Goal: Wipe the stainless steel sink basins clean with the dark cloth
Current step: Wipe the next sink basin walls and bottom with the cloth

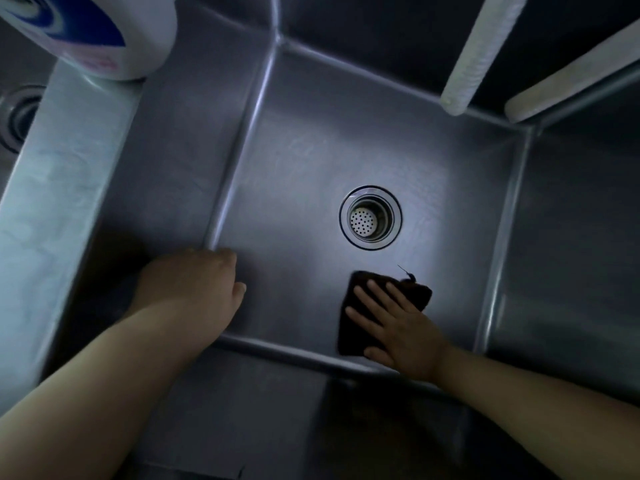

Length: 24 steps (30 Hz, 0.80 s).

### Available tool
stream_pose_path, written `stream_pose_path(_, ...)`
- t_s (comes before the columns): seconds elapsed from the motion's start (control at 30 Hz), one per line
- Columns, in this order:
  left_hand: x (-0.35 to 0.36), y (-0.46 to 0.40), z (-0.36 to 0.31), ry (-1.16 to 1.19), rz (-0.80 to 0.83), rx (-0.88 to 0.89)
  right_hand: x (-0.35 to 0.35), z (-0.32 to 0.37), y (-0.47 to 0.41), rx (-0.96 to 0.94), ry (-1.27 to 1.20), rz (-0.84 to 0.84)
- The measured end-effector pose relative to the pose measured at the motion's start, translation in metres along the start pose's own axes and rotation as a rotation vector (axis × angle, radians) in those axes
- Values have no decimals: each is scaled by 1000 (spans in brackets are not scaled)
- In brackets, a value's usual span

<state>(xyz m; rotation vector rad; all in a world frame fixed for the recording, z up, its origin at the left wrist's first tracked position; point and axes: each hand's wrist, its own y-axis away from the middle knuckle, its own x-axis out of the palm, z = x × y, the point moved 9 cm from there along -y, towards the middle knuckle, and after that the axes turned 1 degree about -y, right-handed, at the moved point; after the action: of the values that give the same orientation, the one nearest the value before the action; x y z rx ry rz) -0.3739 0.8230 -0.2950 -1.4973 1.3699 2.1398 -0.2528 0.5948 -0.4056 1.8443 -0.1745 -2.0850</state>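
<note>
I look straight down into a stainless steel sink basin [304, 161] with a round perforated drain [370, 218] right of centre. A dark cloth [353, 327] lies flat on the basin floor near the front wall, just below the drain. My right hand [398, 327] presses on the cloth with straight, spread fingers. My left hand [197, 285] hangs inside the basin at the front left corner, next to the left wall, its fingers loosely curled and holding nothing.
A broad steel divider [62, 188] separates this basin from a second basin at the far left, whose drain [17, 116] shows partly. A white bottle with a blue label [104, 32] stands on the divider at top left. Two white bars [481, 53] cross the top right.
</note>
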Motion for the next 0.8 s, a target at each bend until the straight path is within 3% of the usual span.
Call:
stream_pose_path(0.23,0,-2,0,20,-27,30,-23,-1,-70,-17,-34,-43)
stream_pose_path(0.5,5,-2,4,-18,-26,13,-63,-78,-183,318,2,-80)
stream_pose_path(0.67,6,-3,5,-46,-12,13,-64,-167,-141,579,-99,-106)
stream_pose_path(0.8,8,-3,2,-48,14,41,-45,-193,-65,706,-125,-91)
